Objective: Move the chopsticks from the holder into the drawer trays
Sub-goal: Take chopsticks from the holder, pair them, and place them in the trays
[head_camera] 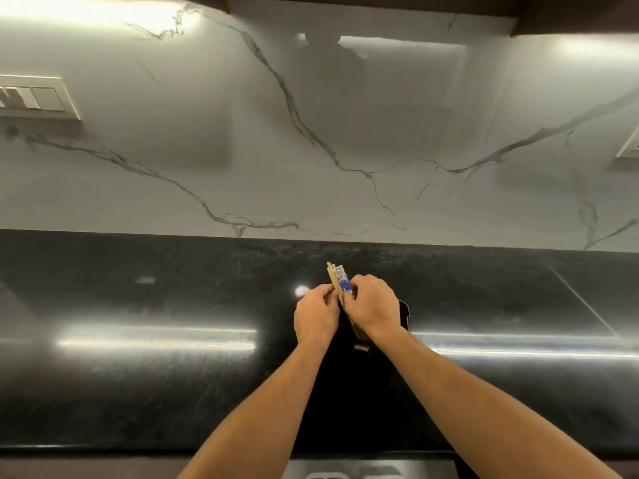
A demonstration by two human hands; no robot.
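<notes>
Chopsticks (333,273), a pale wooden bundle, are held in both hands over the middle of the black desk (138,344), just above a black holder (359,378) that stands between the forearms. A white paper wrapper (344,283) printed in blue sits against the right side of the bundle; the print is too small and blurred to read. The holder carries a small pale label (361,348) on its near face, and its writing cannot be made out either. The left hand (315,314) comes in from the near left, back of the hand up, thumb and fingers curled in and pinching the left side of the bundle. The right hand (373,305) comes in from the near right, knuckles up, its fingers curled round the bundle and the wrapper from the right. The two hands almost touch each other, and both forearms are bare and stretched forward. The bundle's long axis runs near to far, leaning a little left: the upper ends stick out beyond the fingers toward the marble-veined wall (242,150), the lower ends drop between the wrists toward the holder's mouth. Whether they are inside it I cannot tell, black being lost against black there. On the wall, a pale switch plate (34,96) shows at the far left and the corner of another fitting (627,148) at the far right.
</notes>
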